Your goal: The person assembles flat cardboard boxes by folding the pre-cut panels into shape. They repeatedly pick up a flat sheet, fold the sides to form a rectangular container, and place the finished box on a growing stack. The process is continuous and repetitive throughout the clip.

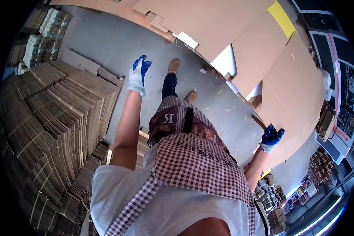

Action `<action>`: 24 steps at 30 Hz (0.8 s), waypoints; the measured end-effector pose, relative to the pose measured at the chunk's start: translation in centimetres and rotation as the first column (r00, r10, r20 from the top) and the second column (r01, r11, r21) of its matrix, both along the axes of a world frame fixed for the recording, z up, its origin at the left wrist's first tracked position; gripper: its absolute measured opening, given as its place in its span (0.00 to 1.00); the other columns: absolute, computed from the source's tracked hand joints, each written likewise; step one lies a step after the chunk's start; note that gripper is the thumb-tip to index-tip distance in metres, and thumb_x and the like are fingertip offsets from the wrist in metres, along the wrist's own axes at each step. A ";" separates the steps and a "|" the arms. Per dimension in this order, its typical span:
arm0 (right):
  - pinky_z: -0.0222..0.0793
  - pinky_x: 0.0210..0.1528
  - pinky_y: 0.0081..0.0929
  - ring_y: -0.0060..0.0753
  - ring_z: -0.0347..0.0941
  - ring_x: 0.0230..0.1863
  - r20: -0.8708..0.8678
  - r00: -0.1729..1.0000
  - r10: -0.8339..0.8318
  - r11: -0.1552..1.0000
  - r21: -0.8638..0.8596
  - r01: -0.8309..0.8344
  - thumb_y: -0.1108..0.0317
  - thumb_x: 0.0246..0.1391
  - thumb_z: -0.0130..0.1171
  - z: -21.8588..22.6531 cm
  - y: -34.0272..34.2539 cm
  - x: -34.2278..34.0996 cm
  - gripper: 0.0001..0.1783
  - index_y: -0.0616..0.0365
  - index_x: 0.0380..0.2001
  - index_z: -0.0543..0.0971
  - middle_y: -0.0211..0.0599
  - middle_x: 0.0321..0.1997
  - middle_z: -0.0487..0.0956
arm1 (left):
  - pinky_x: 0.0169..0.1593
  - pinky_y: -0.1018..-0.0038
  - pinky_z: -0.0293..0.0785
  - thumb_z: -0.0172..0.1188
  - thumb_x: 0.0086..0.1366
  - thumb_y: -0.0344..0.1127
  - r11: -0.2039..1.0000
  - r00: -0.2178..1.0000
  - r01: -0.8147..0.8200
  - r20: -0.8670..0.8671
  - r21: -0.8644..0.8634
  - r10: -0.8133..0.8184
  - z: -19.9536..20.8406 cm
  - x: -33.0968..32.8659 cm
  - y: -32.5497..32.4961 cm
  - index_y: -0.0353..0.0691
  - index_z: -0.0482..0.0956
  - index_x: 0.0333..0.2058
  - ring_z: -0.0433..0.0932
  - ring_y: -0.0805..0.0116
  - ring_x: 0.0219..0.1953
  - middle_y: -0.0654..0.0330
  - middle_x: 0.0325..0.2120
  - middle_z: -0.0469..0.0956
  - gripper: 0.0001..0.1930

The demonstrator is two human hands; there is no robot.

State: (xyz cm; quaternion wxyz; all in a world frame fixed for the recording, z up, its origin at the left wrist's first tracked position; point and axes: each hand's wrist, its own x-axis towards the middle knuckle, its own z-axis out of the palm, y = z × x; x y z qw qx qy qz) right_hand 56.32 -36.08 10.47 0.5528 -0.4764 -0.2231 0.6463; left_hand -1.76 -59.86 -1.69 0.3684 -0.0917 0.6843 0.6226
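My left hand (139,74), in a white glove with blue-coated fingers, is held out over the grey floor. Its fingers are partly bent and apart, with nothing between them. On the right, my right hand (271,138) wears a matching glove and is at the near edge of a large flat brown cardboard sheet (291,94). Thumb and fingers are spread there; whether they touch the sheet I cannot tell. Cut-outs along the sheet's left side show white pieces (224,61) beneath. A yellow strip (281,19) crosses its far part.
Tall strapped stacks of flat cardboard (63,114) stand on the left, with pale bundles (31,51) farther back. Yellow scraps litter the grey floor (106,35). A wooden board edge (126,11) runs along the far side. Dark-panelled equipment (338,70) stands at the right.
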 end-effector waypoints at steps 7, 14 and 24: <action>0.74 0.55 0.34 0.39 0.74 0.55 0.066 0.998 -0.015 0.997 0.080 0.010 0.61 0.64 0.53 1.6 -0.1 1.9 0.19 0.58 0.55 0.74 0.41 0.56 0.77 | 0.51 0.74 0.73 0.53 0.71 0.37 0.989 0.976 -0.130 -0.165 0.067 0.139 3.8 -4.6 3.5 0.36 0.76 0.52 0.79 0.69 0.41 0.58 0.40 0.80 0.16; 0.71 0.35 0.21 0.23 0.76 0.33 0.520 0.830 -0.200 0.975 0.187 0.117 0.65 0.64 0.55 7.3 1.0 -1.0 0.14 0.62 0.47 0.78 0.34 0.38 0.81 | 0.54 0.72 0.70 0.61 0.66 0.36 0.999 0.824 -0.053 -0.564 0.006 0.047 5.6 -10.9 10.9 0.39 0.74 0.56 0.75 0.66 0.51 0.58 0.51 0.76 0.21; 0.72 0.54 0.31 0.31 0.78 0.46 0.958 0.208 -0.197 0.951 0.238 -0.196 0.80 0.59 0.55 14.5 -0.5 -23.3 0.15 0.72 0.49 0.77 0.44 0.49 0.81 | 0.53 0.68 0.71 0.63 0.61 0.53 0.994 0.892 -0.068 -0.451 -0.084 0.023 1.0 -17.1 13.9 0.40 0.75 0.55 0.76 0.62 0.49 0.57 0.48 0.78 0.29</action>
